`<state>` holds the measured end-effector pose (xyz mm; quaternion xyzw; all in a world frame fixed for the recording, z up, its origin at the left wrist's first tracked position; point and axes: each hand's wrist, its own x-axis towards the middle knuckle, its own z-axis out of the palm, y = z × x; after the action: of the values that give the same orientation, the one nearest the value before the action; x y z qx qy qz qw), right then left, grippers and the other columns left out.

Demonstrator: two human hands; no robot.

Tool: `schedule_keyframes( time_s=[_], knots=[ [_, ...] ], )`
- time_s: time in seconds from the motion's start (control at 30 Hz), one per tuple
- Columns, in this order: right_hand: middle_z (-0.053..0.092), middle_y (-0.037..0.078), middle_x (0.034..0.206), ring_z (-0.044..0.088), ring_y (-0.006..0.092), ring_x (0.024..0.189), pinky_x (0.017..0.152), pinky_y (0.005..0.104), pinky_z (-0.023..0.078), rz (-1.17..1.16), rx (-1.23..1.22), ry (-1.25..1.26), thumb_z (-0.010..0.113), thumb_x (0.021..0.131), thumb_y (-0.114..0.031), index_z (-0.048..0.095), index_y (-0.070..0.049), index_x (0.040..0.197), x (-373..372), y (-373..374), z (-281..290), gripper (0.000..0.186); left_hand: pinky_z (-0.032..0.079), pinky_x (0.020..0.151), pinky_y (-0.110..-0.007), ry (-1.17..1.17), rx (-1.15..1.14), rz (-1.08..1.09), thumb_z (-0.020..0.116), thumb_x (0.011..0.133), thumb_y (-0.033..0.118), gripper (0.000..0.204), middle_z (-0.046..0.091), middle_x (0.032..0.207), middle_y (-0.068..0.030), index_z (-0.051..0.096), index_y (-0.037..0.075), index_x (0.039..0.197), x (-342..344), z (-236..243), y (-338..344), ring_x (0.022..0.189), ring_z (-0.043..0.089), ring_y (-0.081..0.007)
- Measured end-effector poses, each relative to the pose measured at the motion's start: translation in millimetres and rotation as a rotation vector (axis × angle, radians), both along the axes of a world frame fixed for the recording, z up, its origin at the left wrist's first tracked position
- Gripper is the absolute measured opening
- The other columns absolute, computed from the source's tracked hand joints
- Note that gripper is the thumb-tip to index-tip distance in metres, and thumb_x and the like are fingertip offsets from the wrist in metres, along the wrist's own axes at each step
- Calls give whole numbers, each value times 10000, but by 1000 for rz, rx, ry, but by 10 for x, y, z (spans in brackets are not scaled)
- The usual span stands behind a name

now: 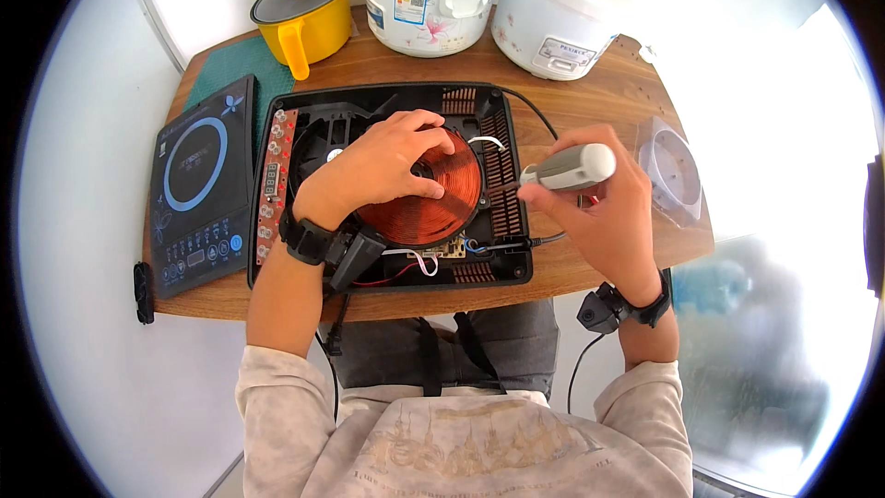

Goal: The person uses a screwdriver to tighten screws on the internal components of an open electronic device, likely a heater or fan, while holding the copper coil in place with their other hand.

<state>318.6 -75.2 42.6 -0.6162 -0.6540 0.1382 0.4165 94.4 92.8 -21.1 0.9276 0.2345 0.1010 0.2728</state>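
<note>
On the table lies the black base of an induction cooker (383, 281), its inside exposed. My left hand (392, 161) rests over the round copper coil (458, 186) with fingers apart and bent, the fingertips touching it. My right hand (613, 207) grips a screwdriver (573, 169) by its grey and white handle. The screwdriver lies nearly level, its shaft pointing left toward the coil's right edge; I cannot make out where the tip touches. Along the base's left side runs a reddish circuit board (274, 189) with a small display.
The cooker's black glass top (198, 184) leans beside the base at left. Behind stand a yellow pot (318, 32) and two white rice cookers (429, 5). A clear plastic container (671, 171) sits at the right edge. Black cords hang off the table's front.
</note>
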Motion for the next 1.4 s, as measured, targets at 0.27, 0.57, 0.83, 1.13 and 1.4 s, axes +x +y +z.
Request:
schedule_keyframes(
  time_s=[0.27,0.57,0.83,1.13,1.4],
  knots=[
    [621,154,1240,723,228,1075,884,312,606,-45,332,423,731,848,89,388,-44,1383,55,42,15,649,372,1172,-451,5,13,-3,802,851,304,458,470,1531,-152,658,79,1224,-3,1,1,1413,442,-355],
    [681,119,1097,738,201,974,812,302,620,-52,113,296,673,884,62,408,-48,1273,188,101,-64,484,371,1178,-445,9,25,-3,803,853,301,458,471,1527,-155,654,78,1225,-7,-17,3,1413,440,-359],
    [696,114,1033,744,180,921,788,303,618,-78,143,252,662,856,52,442,-47,1234,152,127,-68,449,371,1175,-447,-1,28,-12,798,860,297,447,471,1528,-160,654,77,1221,4,-26,12,1410,439,-361],
    [576,115,1155,719,220,1064,868,340,603,92,104,369,562,828,127,449,-38,1164,280,117,-84,391,377,1168,-449,-17,56,-14,805,847,289,450,476,1521,-163,653,73,1211,1,-55,14,1402,449,-364],
    [608,95,1046,726,203,1013,841,330,605,33,63,327,558,850,101,456,-51,1143,260,199,-52,346,378,1170,-444,-18,53,-3,807,849,287,451,475,1521,-162,651,76,1215,-9,-48,1,1400,452,-361]
  ],
)
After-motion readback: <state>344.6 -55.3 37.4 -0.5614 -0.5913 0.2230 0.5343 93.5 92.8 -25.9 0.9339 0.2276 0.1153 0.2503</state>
